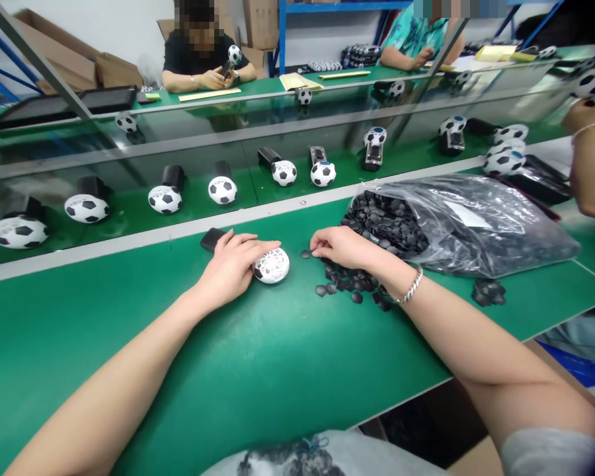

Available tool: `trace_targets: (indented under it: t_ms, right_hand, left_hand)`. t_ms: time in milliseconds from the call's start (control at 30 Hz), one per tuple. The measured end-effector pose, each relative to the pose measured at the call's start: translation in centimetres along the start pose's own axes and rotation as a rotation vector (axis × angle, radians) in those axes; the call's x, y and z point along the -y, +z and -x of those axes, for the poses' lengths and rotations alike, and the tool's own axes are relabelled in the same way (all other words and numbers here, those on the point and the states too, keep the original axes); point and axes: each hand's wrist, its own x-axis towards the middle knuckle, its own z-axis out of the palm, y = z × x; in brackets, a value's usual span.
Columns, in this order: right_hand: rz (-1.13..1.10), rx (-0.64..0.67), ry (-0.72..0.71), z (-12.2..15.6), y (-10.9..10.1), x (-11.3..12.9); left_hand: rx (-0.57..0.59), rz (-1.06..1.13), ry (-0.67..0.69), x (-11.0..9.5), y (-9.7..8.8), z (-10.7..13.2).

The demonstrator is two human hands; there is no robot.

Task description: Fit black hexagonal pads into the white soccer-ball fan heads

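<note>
Green worktable (258,370), ball-lined conveyor (250,198), blue racking (282,33)

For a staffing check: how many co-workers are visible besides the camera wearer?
3: one in a black shirt at the far table, one in a teal shirt farther right, one forearm at the right edge. Others may be hidden.

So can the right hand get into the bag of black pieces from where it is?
Probably yes: the right hand sits just beside the open mouth of the bag, with nothing blocking the way between them.
</note>
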Motion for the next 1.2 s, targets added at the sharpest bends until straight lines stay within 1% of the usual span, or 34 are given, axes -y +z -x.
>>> trace_targets:
  t_ms: [67,133,200,267,333,467,533,667,767,867,933,1067,1200]
  right_hand:
    - [0.01,0.005,-0.017,0.0,-0.2,-0.4]
    - [0.027,-0.043,-0.029,0.2,-0.3,-0.6]
    - [-0.026,-0.105,-0.042,0.5,0.0,-0.4]
    - [-0.113,-0.137,-0.078,0.7,0.5,0.1]
    - [-0.145,-0.125,-0.094,0.9,1.2,0.8]
    - [-0.052,-0.117,-0.049,1.0,2.3,1.9]
    - [-0.088,-0.119,-0.102,1.0,2.5,2.1]
    - [-0.36,-0.117,-0.23,1.3,2.2,2.2]
    - [-0.462,-0.211,-0.34,1.9,1.8,2.7]
    - [-0.456,-0.256,-0.515,2.2,2.1,3.5]
    - [-0.426,-0.268,-0.602,2.2,2.6,3.8]
    - [-0.329,-0.334,-0.649,2.2,3.3,4.2]
    - [-0.266,-0.383,-0.67,2.6,3.2,4.5]
  left_hand:
    - [-0.002,0.003,-0.001,-0.1,0.0,0.0]
    - [-0.004,0.004,-0.006,-0.1,0.0,0.0]
    - [-0.007,-0.002,-0.017,-0.2,0.1,0.0]
    - [-0.011,-0.009,-0.025,-0.2,0.1,0.0]
    - [-0.016,-0.012,-0.027,-0.2,0.2,0.0]
    - [-0.019,-0.005,-0.03,-0.2,0.4,0.1]
    - [-0.016,-0.003,-0.025,-0.1,0.3,0.1]
    - [-0.027,-0.003,-0.012,0.0,0.3,0.1]
    - [-0.017,0.032,-0.026,0.0,0.3,0.1]
    - [0.01,0.073,-0.029,0.2,0.2,0.2]
    - [0.029,0.097,-0.016,0.2,0.2,0.2]
    - [0.038,0.129,-0.007,0.3,0.1,0.3]
    - [0.034,0.154,-0.019,0.3,0.2,0.3]
